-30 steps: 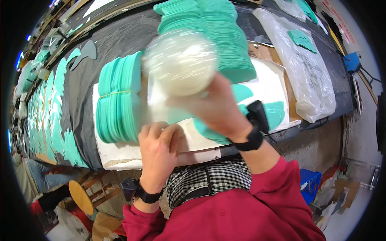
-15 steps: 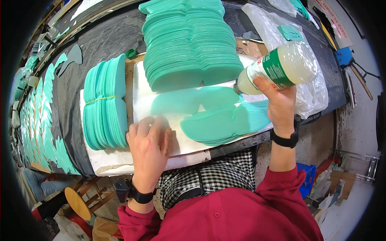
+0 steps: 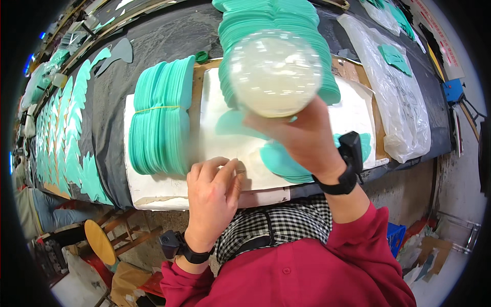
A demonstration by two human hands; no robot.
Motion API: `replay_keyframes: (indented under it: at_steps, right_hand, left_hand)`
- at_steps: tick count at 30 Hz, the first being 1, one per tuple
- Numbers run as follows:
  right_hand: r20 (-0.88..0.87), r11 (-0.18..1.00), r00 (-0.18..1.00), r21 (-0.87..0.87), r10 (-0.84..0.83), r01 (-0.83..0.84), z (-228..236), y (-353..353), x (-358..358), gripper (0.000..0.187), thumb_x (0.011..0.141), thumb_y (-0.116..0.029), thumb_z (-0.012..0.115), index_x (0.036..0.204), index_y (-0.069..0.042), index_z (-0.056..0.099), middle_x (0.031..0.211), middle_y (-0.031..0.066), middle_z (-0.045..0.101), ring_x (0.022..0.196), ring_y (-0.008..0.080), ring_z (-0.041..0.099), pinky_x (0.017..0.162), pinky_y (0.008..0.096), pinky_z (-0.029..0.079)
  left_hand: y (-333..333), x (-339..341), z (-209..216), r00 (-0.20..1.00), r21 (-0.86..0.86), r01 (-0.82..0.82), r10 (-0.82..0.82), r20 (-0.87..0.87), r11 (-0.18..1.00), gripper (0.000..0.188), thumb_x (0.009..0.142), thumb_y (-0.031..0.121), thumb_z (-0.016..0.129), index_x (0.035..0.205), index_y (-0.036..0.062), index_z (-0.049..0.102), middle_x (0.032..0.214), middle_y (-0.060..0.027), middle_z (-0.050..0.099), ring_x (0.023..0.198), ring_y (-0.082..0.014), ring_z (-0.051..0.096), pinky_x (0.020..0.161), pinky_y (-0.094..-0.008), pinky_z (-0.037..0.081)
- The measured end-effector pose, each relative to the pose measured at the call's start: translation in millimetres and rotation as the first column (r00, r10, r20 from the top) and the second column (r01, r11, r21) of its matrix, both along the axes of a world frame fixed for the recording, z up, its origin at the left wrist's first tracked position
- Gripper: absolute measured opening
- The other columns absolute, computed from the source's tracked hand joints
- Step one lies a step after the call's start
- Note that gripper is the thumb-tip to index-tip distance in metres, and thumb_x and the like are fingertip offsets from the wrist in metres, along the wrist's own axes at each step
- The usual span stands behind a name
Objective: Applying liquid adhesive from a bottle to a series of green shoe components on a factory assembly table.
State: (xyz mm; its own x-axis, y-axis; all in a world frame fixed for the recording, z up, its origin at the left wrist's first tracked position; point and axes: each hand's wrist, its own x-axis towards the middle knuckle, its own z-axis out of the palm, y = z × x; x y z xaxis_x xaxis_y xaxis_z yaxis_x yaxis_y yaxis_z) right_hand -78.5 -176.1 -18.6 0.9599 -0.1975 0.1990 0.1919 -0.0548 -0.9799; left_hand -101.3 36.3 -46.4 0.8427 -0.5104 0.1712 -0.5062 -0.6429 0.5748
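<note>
My right hand (image 3: 307, 140) grips a clear plastic bottle (image 3: 273, 74) of pale, whitish contents. The bottle's round base faces up toward me, so its neck is hidden. Below it, partly covered by hand and bottle, a single flat green foam-like piece (image 3: 234, 124) with rounded ends lies on a white sheet (image 3: 217, 146). A low fanned pile of the same pieces (image 3: 281, 162) sits nearer me, under my right wrist. My left hand (image 3: 210, 192) holds nothing; its slightly bent fingers, a little apart, touch the sheet near its front edge.
A tall stack of green pieces (image 3: 271, 18) stands behind the bottle. Left of the sheet is a green bundle (image 3: 158, 125) tied with a yellow band. A green cap (image 3: 202, 56) lies behind it. A clear plastic bag (image 3: 404, 112) covers the right side; a wooden stool (image 3: 99, 241) stands below left.
My right hand has swept the bottle left along the single piece and tipped it base-up toward me. My left hand stays near the same spot on the sheet. The whole view has shifted.
</note>
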Motion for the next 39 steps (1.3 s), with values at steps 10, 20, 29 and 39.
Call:
replay_keyframes:
  at_steps: [10, 20, 29, 39]
  right_hand:
    - [0.118, 0.989, 0.982, -0.013, 0.145, -0.145, -9, 52, 58, 0.058, 0.081, -0.013, 0.087, 0.130, -0.002, 0.058, 0.111, 0.0086, 0.073, 0.096, 0.0160, 0.069, 0.083, 0.0319, 0.057]
    - [-0.128, 0.969, 0.975, -0.150, 0.180, -0.198, 11, 53, 37, 0.029, 0.079, 0.004, 0.081, 0.106, 0.003, 0.069, 0.095, 0.0040, 0.072, 0.085, 0.0123, 0.065, 0.078, 0.0298, 0.054]
    - [-0.194, 0.966, 0.968, -0.167, 0.162, -0.195, 14, -15, 26, 0.044, 0.082, 0.006, 0.078, 0.123, 0.005, 0.062, 0.111, 0.0095, 0.069, 0.098, 0.0171, 0.067, 0.089, 0.0325, 0.055]
    - [-0.138, 0.965, 0.966, -0.115, 0.218, -0.235, 6, -1, 17, 0.056, 0.085, 0.002, 0.079, 0.136, 0.003, 0.055, 0.124, 0.0106, 0.065, 0.110, 0.0196, 0.064, 0.098, 0.0340, 0.052]
  left_hand:
    - [8, 17, 5, 0.996, -0.004, -0.059, 0.059, 0.074, 0.998, 0.028, 0.086, 0.009, 0.072, 0.113, 0.0032, 0.072, 0.110, -0.0142, 0.067, 0.103, -0.0355, 0.059, 0.091, -0.0443, 0.048]
    - [-8, -2, -22, 0.979, -0.044, -0.086, 0.093, 0.179, 0.995, 0.015, 0.078, 0.017, 0.070, 0.085, 0.0045, 0.065, 0.096, -0.0100, 0.060, 0.094, -0.0288, 0.057, 0.079, -0.0405, 0.045]
    - [-2, 7, -23, 0.983, -0.063, -0.107, 0.115, 0.140, 0.992, 0.013, 0.082, 0.016, 0.070, 0.086, 0.0044, 0.065, 0.093, -0.0096, 0.057, 0.092, -0.0273, 0.055, 0.080, -0.0370, 0.046]
    - [-8, 5, -22, 0.996, 0.110, -0.045, 0.036, 0.082, 0.993, 0.016, 0.082, 0.017, 0.070, 0.086, 0.0013, 0.068, 0.097, -0.0133, 0.059, 0.091, -0.0292, 0.056, 0.082, -0.0383, 0.049]
